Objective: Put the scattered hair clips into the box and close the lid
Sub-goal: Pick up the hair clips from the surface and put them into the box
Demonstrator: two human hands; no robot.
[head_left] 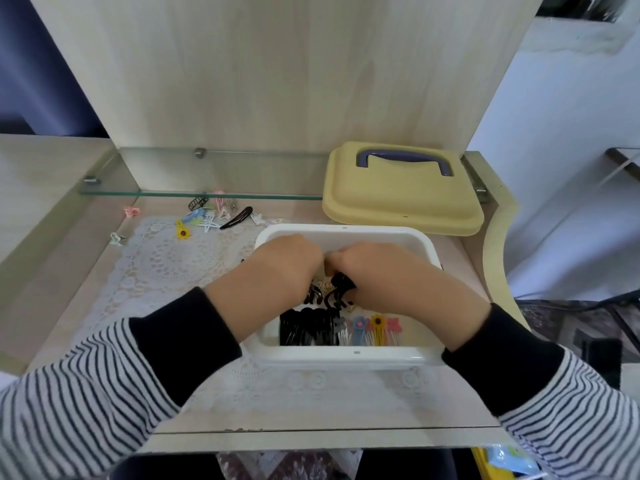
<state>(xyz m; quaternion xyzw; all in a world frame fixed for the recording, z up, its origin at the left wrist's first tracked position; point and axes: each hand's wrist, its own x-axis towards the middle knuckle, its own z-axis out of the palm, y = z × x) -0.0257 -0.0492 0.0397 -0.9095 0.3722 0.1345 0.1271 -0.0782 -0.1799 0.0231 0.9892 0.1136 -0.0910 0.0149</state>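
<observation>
The fingers point(335, 262) of the right hand point(381, 275) curl round a black claw clip point(341, 291) in the white box point(346, 232). The left hand point(287, 263) dips in just beside them; I cannot tell if it holds anything. Loose hair clips point(207, 216) lie far to their left, the yellow lid point(398, 199) behind.

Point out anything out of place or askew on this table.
A cluster of loose hair clips lies scattered at the far-left edge of the lace mat, outside the white box. The yellow lid sits off the box, behind it to the right. Nothing looks spilled or damaged.
</observation>
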